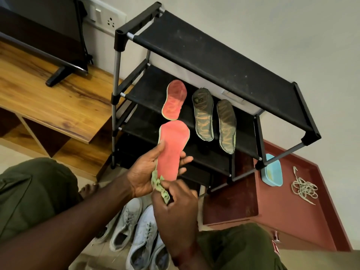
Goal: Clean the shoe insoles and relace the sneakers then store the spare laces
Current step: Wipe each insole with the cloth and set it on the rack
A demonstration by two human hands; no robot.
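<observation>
Gripped in the left hand (pixel 144 172), thumb on one long edge and fingertips curled round the other: a red insole (pixel 172 149), upright, toe end up, in front of the black shoe rack (pixel 214 61); pinched between thumb and bunched fingers of the right hand (pixel 175 207): a crumpled green cloth (pixel 160 187), touching the heel end of that insole; lying on a middle shelf of the rack: a second red insole (pixel 175 100), then to its right a dark insole (pixel 203 115) and a further dark insole (pixel 227 126), close together; on the floor beneath the hands: pale sneakers (pixel 144 236), side by side; well off to the right on a red-brown surface (pixel 292 221): a loose tangle of beige laces (pixel 304 189), near a light blue tub (pixel 272 170); at upper left: a television (pixel 39 36) on a wooden stand (pixel 58 98).
</observation>
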